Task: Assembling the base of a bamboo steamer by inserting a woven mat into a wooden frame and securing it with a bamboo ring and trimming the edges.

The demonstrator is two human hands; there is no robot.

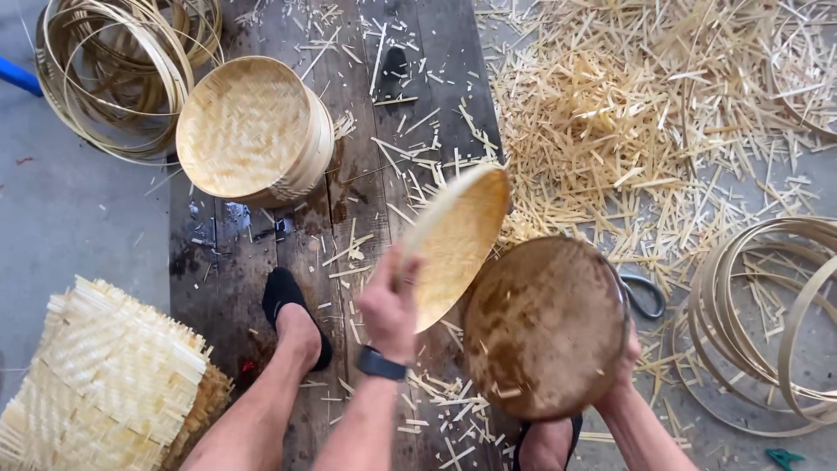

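My left hand (390,305), with a dark watch at the wrist, grips the rim of a pale woven bamboo disc (458,240) and holds it tilted on edge above a dark wooden board (305,227). My right hand (621,371) holds a brown round wooden form (542,327) by its right edge, just below and right of the disc. The two round pieces nearly touch. Most of my right hand is hidden behind the form.
A stack of finished woven bamboo lids (253,131) lies on the board at upper left. Bamboo hoops (113,61) pile at far left and hoops (767,323) at right. Square woven mats (105,375) sit lower left. Offcuts (636,113) litter the floor. Scissors (645,296) lie nearby. My foot (296,318) rests on the board.
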